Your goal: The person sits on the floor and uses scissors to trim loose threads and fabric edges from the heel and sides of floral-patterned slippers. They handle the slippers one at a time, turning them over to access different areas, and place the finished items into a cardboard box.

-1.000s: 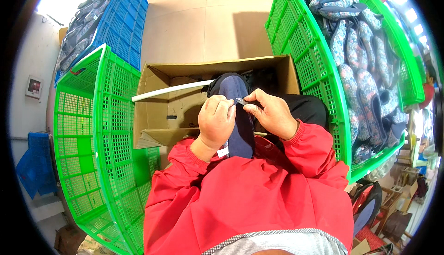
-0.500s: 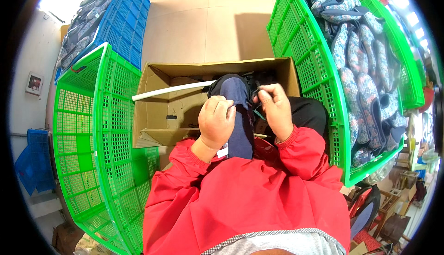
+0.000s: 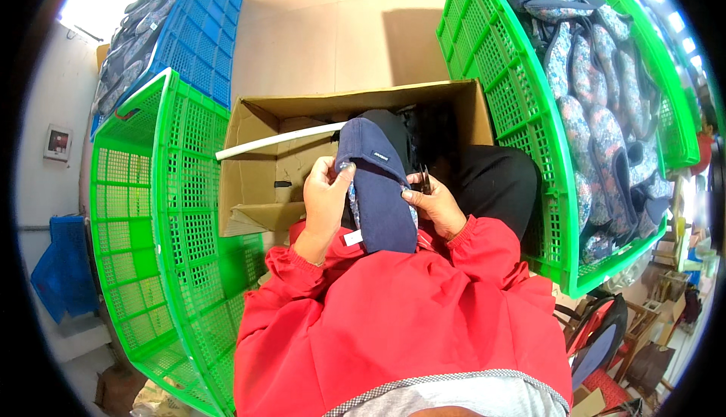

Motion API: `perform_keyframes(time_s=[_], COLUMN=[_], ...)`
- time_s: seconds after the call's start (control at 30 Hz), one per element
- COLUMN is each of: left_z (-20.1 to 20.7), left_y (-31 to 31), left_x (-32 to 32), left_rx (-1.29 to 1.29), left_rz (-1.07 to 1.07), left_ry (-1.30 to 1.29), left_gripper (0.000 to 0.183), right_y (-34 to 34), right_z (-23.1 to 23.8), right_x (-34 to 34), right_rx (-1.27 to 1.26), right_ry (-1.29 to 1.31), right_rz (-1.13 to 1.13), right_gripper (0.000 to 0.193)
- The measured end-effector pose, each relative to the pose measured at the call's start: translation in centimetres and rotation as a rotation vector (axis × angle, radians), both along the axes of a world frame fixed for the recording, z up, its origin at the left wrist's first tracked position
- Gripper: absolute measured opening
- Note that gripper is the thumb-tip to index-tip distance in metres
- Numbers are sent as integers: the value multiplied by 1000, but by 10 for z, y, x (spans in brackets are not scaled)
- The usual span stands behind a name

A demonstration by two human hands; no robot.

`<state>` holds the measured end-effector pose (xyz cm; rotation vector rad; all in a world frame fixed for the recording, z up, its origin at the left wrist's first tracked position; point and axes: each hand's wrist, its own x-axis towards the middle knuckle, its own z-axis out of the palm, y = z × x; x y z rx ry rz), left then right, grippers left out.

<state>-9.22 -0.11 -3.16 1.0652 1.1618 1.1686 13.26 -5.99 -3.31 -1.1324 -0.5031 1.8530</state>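
Note:
A navy slipper point(image 3: 383, 209) with a floral outer side lies sole-length toward me over my lap, its toe end pointing away. A small label shows on its upper, and a white tag point(image 3: 353, 238) hangs at its left edge near the heel. My left hand point(image 3: 322, 198) is closed on the slipper's left edge, thumb on top. My right hand point(image 3: 439, 207) pinches the right edge by the opening. From that hand sticks up a small dark pointed tool point(image 3: 425, 179), which looks like thread snips; its lower part is hidden in the fingers.
Ahead stands an open cardboard box point(image 3: 261, 133) with dark items inside and a white strip point(image 3: 280, 142) across it. To the right is a green crate point(image 3: 503, 84) of floral slippers; left, another green crate point(image 3: 189, 213) and a blue crate point(image 3: 200, 35) with slippers.
The slipper has been turned so its label and opening face up. My left hand has shifted left to its edge; my right hand has dropped lower, and the dark tool now shows.

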Motion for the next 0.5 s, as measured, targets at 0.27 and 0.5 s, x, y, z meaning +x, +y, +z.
perform_keyframes(time_s=[0.27,0.5], left_z=[2,-3], left_y=[-26,-44], left_x=[-17,-11], left_rx=[-9,8], left_rz=[-253,-45], left_ry=[-29,76], left_gripper=[31,28], right_y=[-11,-17], right_z=[-7,-12], right_x=[3,-3], right_rx=[48,118], right_ry=[-11,-69], right_rz=[55,20], right_gripper=[37,36])
